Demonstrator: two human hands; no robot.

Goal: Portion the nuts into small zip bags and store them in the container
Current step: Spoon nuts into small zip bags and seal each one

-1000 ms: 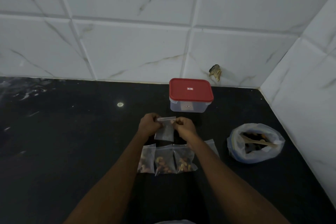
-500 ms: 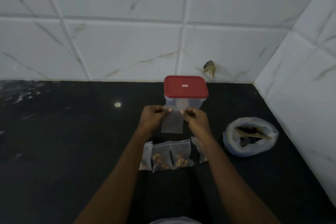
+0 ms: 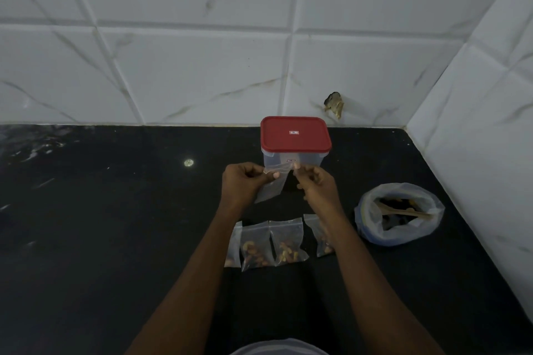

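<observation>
I see the empty zip bag [image 3: 269, 186] held up off the surface [image 3: 115, 239], mid-scene, just in front of the container [image 3: 311, 158]. Its zip edge is on top & runs roughly L-R. The long axis hangs down from there, slanting w/ the bottom end swung toward the left.

The left hand [image 3: 245, 183] pinches the left end of the zip edge, fingers curled in. The right hand [image 3: 315, 189] pinches the right end btwn thumb & fingertip, other fingers loosely curled.

The container stands upright at the far side by the wall, red lid [image 3: 295, 134] on. Nearer than the hands, four filled bags [image 3: 287, 241] lie flat in a L-R row, zip ends pointing far; the forearms partly hide the two outer ones. To the right, the nut bag [image 3: 375, 236] sits open w/ a wooden utensil [image 3: 403, 210] lying across its mouth.
</observation>
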